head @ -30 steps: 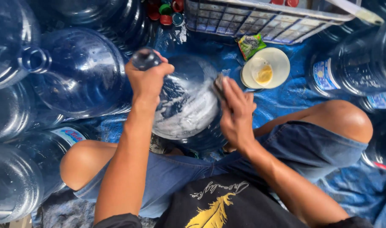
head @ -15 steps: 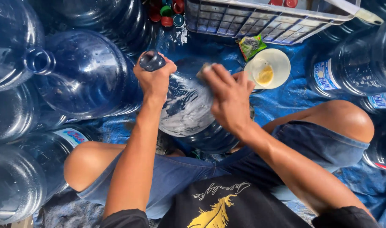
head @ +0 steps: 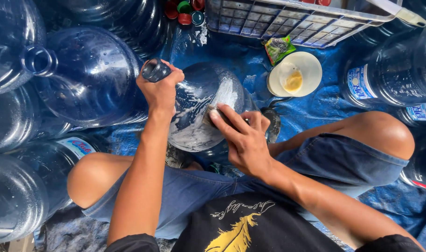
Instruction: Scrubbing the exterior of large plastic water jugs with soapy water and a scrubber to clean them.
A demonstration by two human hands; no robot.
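Between knees, left hand (head: 160, 91) grips soapy jug (head: 201, 109).

the right hand (head: 243, 140) covers most of the scrubber; the crate (head: 292, 18) and outer bottles run off frame.

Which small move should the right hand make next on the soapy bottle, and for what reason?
Probably the right hand should slide its small dark scrubbing pad up toward the neck. White soap foam already covers the lower side of the large clear blue plastic water bottle under the pad, while the shoulder near the neck looks less foamy. The left hand grips the neck, so the bottle seems steady.
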